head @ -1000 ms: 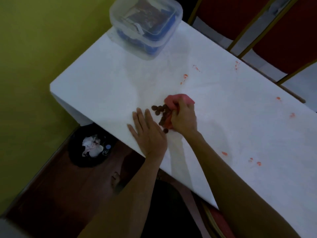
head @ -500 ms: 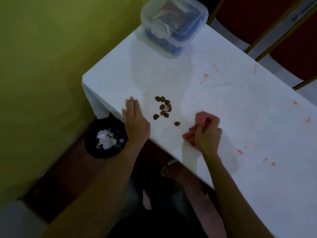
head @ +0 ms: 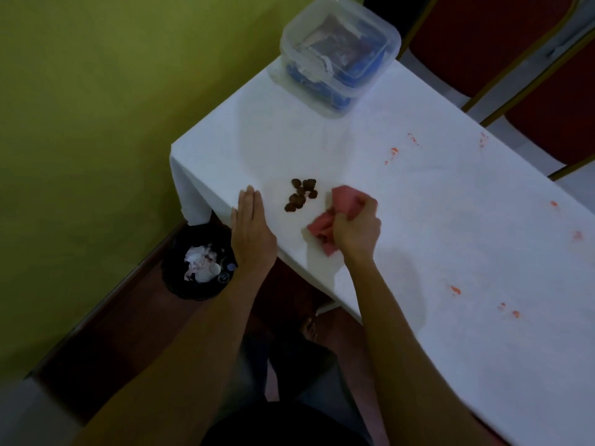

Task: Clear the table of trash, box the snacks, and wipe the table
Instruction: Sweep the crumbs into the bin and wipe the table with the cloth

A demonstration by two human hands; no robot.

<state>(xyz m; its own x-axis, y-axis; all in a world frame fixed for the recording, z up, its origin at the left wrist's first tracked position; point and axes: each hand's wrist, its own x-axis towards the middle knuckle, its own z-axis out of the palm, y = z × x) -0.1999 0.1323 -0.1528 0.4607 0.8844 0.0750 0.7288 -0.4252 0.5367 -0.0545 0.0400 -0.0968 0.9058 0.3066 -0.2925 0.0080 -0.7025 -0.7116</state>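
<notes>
1. Head view: a person is standing at the near corner of the white-covered table [head: 434, 239], with both bare forearms reaching in from below.
2. Person's right hand [head: 355, 231] is gripping a crumpled pink cloth [head: 338, 207], fingers clenched round it. The cloth is lying against the tabletop near the front edge.
3. Person's left hand [head: 252, 228] is lying flat at the table's front edge, fingers straight and together, grasping nothing.
4. Small dark brown pieces [head: 301, 194] are sitting in a cluster on the tabletop between the two hands, just beside the pink cloth. The light is dim; they are possibly nuts or crumbs, but I cannot tell.
5. Clear plastic box [head: 338, 56] is sitting at the far corner of the table, with blue and dark packets showing through its walls.
6. Reddish smears [head: 455, 290] are showing scattered over the right part of the table.
7. Black bin [head: 196, 284] is standing on the floor below the table corner, holding crumpled white paper.
8. Red chairs [head: 483, 43] are standing along the table's far side.
</notes>
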